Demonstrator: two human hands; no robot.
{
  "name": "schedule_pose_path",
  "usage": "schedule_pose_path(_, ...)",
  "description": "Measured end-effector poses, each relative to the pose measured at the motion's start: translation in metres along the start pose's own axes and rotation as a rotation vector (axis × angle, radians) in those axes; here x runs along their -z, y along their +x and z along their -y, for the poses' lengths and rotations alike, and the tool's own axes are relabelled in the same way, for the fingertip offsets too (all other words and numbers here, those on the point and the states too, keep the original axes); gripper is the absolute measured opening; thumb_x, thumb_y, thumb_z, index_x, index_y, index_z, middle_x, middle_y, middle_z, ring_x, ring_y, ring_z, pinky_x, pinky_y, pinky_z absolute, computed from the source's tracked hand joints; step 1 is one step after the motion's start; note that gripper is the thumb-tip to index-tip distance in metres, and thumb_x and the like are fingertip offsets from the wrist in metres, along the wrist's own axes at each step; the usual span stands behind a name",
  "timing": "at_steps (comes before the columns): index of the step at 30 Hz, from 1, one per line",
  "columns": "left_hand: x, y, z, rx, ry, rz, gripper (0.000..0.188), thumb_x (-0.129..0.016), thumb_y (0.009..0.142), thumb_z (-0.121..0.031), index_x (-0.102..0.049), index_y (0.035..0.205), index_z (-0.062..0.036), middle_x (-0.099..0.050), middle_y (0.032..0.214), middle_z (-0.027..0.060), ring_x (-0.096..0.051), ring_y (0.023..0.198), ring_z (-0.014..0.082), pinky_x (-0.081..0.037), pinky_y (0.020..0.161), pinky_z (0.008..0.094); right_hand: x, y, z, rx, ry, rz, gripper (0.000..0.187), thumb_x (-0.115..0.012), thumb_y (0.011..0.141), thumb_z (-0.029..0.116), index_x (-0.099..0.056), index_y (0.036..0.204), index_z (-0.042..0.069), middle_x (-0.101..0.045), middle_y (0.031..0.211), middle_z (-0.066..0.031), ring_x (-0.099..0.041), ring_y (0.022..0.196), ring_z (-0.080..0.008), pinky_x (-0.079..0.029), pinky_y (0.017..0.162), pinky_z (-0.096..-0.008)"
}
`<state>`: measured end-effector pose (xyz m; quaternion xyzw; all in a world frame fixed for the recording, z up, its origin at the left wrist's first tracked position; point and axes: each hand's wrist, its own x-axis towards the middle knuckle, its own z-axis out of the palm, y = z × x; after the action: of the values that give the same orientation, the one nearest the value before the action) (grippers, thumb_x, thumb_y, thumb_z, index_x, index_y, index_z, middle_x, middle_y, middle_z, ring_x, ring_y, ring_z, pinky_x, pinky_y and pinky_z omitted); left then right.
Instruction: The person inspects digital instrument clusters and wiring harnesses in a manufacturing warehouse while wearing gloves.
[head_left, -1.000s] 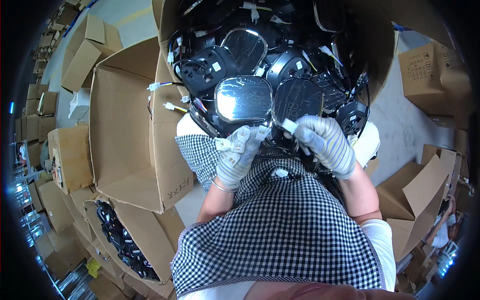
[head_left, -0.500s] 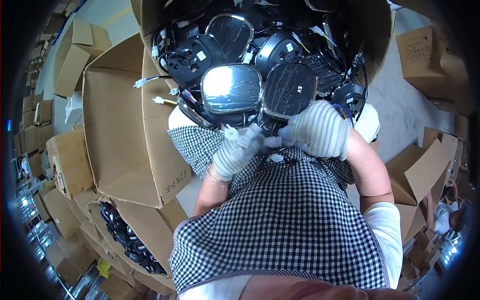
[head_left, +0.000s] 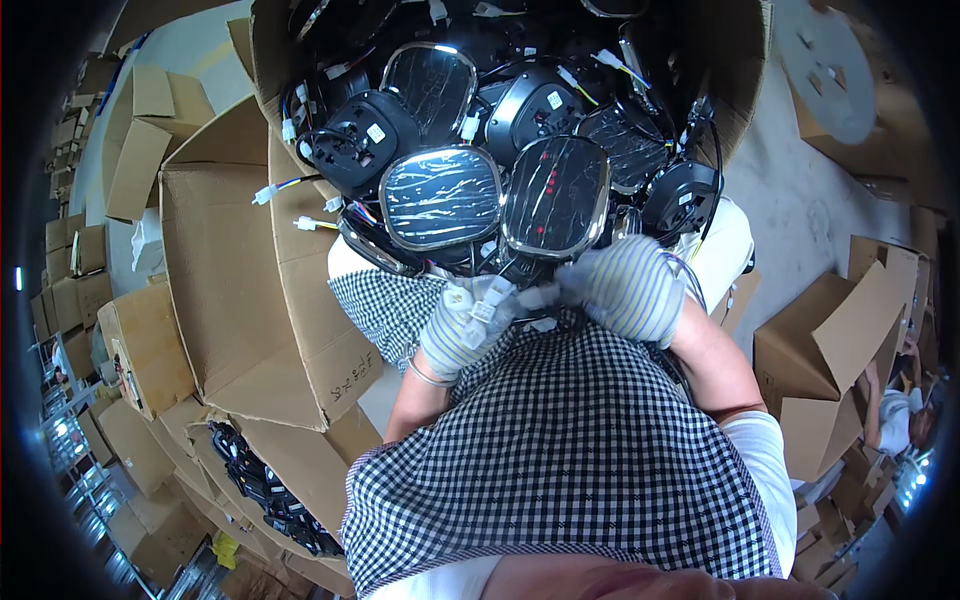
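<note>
My left hand [head_left: 462, 322], in a striped knit glove, is closed around several white plastic connectors [head_left: 486, 304] at my lap. Beside it, my right hand [head_left: 632, 292], gloved alike, pinches a pale connector [head_left: 540, 296]; its fingertips are slightly blurred. Just beyond the hands lies a dark rounded-square display unit [head_left: 556, 196] with a chrome rim and red lights showing on its face. A similar unit [head_left: 440, 198] with a reflective, film-wrinkled face rests to its left. Thin wires [head_left: 688, 268] run beside my right wrist.
A large carton [head_left: 742, 95] ahead holds many more display units, black housings [head_left: 366, 142] and wires with white plugs. An open carton [head_left: 225, 270] stands left, above a box of black parts [head_left: 270, 495]. More cartons [head_left: 835, 330] stand right, where another person's arm [head_left: 873, 405] shows.
Red lights now show on the right display unit, where pale markings showed before. The view has shifted slightly. Both hands stay close together at the connectors.
</note>
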<state>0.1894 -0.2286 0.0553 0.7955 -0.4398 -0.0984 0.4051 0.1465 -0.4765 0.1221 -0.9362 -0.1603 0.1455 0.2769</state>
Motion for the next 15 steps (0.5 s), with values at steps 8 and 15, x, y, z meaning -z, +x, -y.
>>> schedule_pose_path(8,0.007,0.015,-0.018,0.468,-0.487,0.003,0.029,-0.071,0.078,-0.011,-0.064,0.104,-0.0001,-0.066,0.093,0.0060,-0.059,0.081,0.0145,-0.047,0.075,0.0286,0.036,0.036,-0.140,-0.617,-0.370,-0.603,0.029,-0.050,0.093,0.032,-0.066,0.099,0.009,-0.060,0.108,-0.0152,-0.062,0.092,-0.0340,-0.049,0.082,-0.0429)
schedule_pose_path(15,-0.004,-0.007,-0.007,0.458,-0.879,-0.282,0.041,-0.057,0.091,-0.026,-0.056,0.119,0.0038,-0.052,0.073,-0.0035,-0.037,0.055,0.0002,-0.029,0.050,0.0137,0.032,0.048,-0.133,-0.735,-0.177,-0.512,0.032,-0.049,0.092,0.035,-0.068,0.094,0.008,-0.063,0.094,-0.0183,-0.061,0.088,-0.0372,-0.047,0.079,-0.0454)
